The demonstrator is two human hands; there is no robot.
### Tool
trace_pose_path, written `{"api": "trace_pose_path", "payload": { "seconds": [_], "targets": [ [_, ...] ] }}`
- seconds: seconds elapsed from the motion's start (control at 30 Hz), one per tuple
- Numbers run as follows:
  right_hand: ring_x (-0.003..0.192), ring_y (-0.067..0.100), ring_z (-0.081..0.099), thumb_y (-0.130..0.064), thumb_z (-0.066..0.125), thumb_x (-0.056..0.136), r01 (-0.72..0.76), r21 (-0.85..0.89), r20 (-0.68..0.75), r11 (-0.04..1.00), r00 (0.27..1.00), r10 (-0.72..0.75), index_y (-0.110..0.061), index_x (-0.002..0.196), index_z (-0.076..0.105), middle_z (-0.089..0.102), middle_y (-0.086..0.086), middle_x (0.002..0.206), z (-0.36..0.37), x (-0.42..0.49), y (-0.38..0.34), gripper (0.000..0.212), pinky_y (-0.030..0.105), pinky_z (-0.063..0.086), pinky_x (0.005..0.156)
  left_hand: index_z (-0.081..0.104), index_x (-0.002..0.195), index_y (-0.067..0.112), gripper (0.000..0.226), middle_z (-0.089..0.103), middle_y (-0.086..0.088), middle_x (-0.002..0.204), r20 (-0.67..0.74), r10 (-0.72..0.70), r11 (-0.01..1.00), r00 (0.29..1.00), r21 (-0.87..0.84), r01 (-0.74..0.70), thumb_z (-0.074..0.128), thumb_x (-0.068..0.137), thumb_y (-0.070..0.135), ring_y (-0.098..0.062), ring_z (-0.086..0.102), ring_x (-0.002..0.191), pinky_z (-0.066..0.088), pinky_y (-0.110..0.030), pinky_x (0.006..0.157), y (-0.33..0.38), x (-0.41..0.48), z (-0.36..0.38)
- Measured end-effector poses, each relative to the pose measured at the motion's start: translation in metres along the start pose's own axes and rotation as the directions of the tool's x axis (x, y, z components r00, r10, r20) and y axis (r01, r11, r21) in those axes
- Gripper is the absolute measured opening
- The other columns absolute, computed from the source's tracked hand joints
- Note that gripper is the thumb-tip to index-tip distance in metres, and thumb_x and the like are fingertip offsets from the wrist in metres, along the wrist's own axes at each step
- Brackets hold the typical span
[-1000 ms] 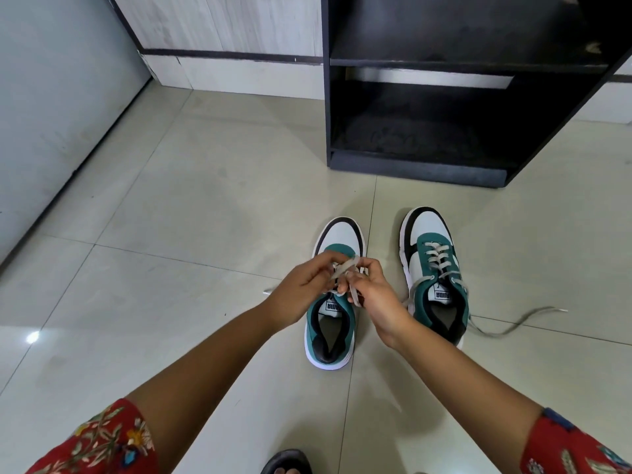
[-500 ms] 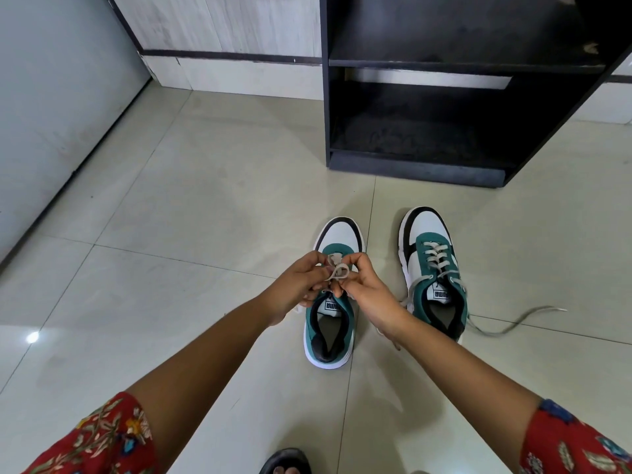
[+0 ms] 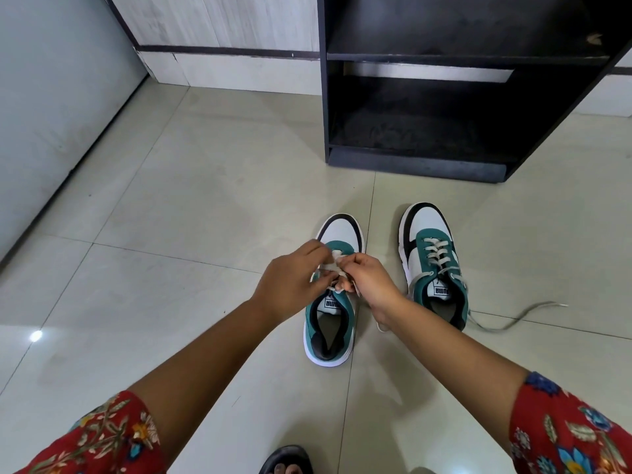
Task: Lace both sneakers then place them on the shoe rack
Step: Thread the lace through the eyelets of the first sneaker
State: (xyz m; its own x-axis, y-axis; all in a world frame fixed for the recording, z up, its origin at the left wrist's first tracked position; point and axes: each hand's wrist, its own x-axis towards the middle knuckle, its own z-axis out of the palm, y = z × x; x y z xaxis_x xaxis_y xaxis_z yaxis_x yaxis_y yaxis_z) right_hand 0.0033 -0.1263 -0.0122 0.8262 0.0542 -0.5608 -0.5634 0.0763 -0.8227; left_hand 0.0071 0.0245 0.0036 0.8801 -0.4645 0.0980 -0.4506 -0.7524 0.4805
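Two sneakers stand side by side on a glossy pale tile floor (image 3: 178,206), toes pointing to twelve o'clock. Both are smooth white at the toe with black trim, green cloth panels around the laces, a dark lining and a thick white sole.

The left sneaker (image 3: 330,331) sits just below the centre of the view. The left hand (image 3: 290,282) and the right hand (image 3: 367,280) meet over its lacing, fingertips close together, each pinched on the flat off-white lace (image 3: 333,266). The hands cover most of the eyelets, so how far this lacing runs or whether a knot is formed cannot be made out. A short lace end shows under the right wrist.

The right sneaker (image 3: 434,265) lies at three o'clock from the hands, apart from them. Its lace crosses in neat rungs, and one loose end (image 3: 519,319) trails in a curve over the floor toward three o'clock.

The shoe rack (image 3: 444,159), dark matte board with boxy open shelves, stands at one o'clock, well apart from the sneakers; its top and right side are cut off by the frame.

Red flowered sleeves (image 3: 92,439) fill the bottom corners. At six o'clock a dark sandal toe (image 3: 284,456) is half cut off.
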Motion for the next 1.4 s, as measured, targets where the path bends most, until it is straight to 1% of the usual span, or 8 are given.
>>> {"api": "trace_pose_path", "payload": {
  "seconds": [0.17, 0.27, 0.5, 0.8, 1.0, 1.17, 1.3, 1.4],
  "targets": [
    [0.035, 0.007, 0.045, -0.004, 0.044, 0.092, -0.074, 0.158, 0.002, 0.985, 0.997, 0.074, -0.008, 0.077, 0.059, 0.048, 0.003, 0.045, -0.002, 0.002, 0.006, 0.022, 0.029, 0.035, 0.058, 0.049, 0.088, 0.019, 0.009, 0.069, -0.001, 0.080, -0.060, 0.312, 0.941, 0.948, 0.161, -0.299, 0.053, 0.082, 0.022, -0.022, 0.059, 0.059, 0.039, -0.022, 0.046, -0.006, 0.001, 0.006],
    [0.039, 0.006, 0.047, -0.015, 0.041, 0.096, -0.046, 0.197, 0.002, 0.979, 0.999, 0.046, -0.013, 0.081, 0.056, 0.052, -0.005, 0.042, 0.000, -0.001, 0.008, 0.021, 0.028, 0.035, 0.062, 0.056, 0.081, 0.012, 0.011, 0.062, 0.001, 0.069, 0.009, -0.086, 0.968, 0.996, -0.235, 0.086, 0.066, 0.078, 0.012, -0.017, 0.056, 0.060, 0.040, -0.017, 0.053, 0.001, 0.004, 0.001],
    [0.072, -0.003, 0.059, -0.013, 0.060, 0.087, 0.278, -0.007, 0.033, 0.961, 0.960, -0.278, -0.016, 0.082, 0.054, 0.062, -0.002, 0.083, -0.007, -0.019, 0.010, 0.009, 0.017, 0.043, 0.073, 0.053, 0.066, 0.013, 0.021, 0.051, 0.001, 0.055, 0.616, -0.512, 0.038, 0.599, -0.680, 0.732, 0.068, 0.077, 0.004, -0.003, 0.027, 0.034, 0.021, -0.013, 0.032, -0.004, 0.015, -0.009],
    [0.096, 0.003, 0.055, -0.018, 0.074, 0.072, 0.555, -0.613, -0.028, 0.563, 0.697, -0.717, -0.017, 0.075, 0.069, 0.057, -0.017, 0.095, -0.009, -0.020, 0.019, 0.006, 0.028, 0.045, 0.088, 0.063, 0.079, 0.008, 0.009, 0.053, -0.005, 0.067, 0.638, -0.523, 0.013, 0.565, -0.657, 0.754, 0.065, 0.082, 0.015, -0.005, 0.038, 0.037, 0.033, -0.016, 0.037, -0.004, 0.015, -0.008],
    [0.084, 0.010, 0.050, -0.008, 0.046, 0.079, 0.215, 0.059, -0.100, 0.975, 0.973, -0.208, -0.018, 0.070, 0.054, 0.052, -0.002, 0.096, -0.016, -0.021, 0.012, 0.015, 0.026, 0.043, 0.076, 0.054, 0.059, 0.016, 0.036, 0.073, 0.006, 0.078, 0.632, -0.594, -0.152, 0.498, -0.696, 0.702, 0.055, 0.087, 0.038, -0.008, 0.050, 0.060, 0.038, -0.021, 0.056, -0.019, 0.011, -0.004],
    [0.050, 0.017, 0.050, -0.016, 0.038, 0.068, -0.064, 0.634, 0.173, 0.771, 0.983, -0.061, -0.016, 0.056, 0.048, 0.059, 0.002, 0.061, -0.036, -0.028, 0.018, 0.016, 0.020, 0.041, 0.046, 0.041, 0.056, 0.017, 0.040, 0.074, 0.001, 0.078, 0.698, -0.503, -0.471, 0.510, -0.716, 0.515, 0.050, 0.089, 0.038, -0.009, 0.049, 0.039, 0.037, -0.014, 0.039, -0.025, -0.003, 0.009],
    [0.049, 0.015, 0.032, -0.006, 0.032, 0.089, 0.059, 0.016, 0.029, 0.998, 0.998, -0.059, -0.016, 0.068, 0.040, 0.035, -0.002, 0.054, -0.034, -0.027, 0.018, 0.024, 0.017, 0.029, 0.040, 0.041, 0.056, 0.017, 0.044, 0.050, 0.000, 0.054, 0.583, -0.605, -0.077, 0.541, -0.720, 0.689, 0.048, 0.090, 0.043, -0.014, 0.037, 0.044, 0.034, -0.022, 0.046, -0.023, -0.002, 0.013],
    [0.052, 0.015, 0.033, -0.014, 0.039, 0.091, 0.300, -0.545, 0.053, 0.783, 0.944, -0.326, -0.015, 0.077, 0.039, 0.038, -0.004, 0.057, -0.030, -0.029, 0.017, 0.014, 0.026, 0.029, 0.048, 0.038, 0.054, 0.013, 0.047, 0.037, -0.004, 0.053, 0.342, -0.675, 0.325, 0.654, -0.658, 0.680, 0.049, 0.091, 0.039, -0.017, 0.030, 0.050, 0.027, -0.029, 0.053, -0.023, 0.001, 0.015]
  ]
}}
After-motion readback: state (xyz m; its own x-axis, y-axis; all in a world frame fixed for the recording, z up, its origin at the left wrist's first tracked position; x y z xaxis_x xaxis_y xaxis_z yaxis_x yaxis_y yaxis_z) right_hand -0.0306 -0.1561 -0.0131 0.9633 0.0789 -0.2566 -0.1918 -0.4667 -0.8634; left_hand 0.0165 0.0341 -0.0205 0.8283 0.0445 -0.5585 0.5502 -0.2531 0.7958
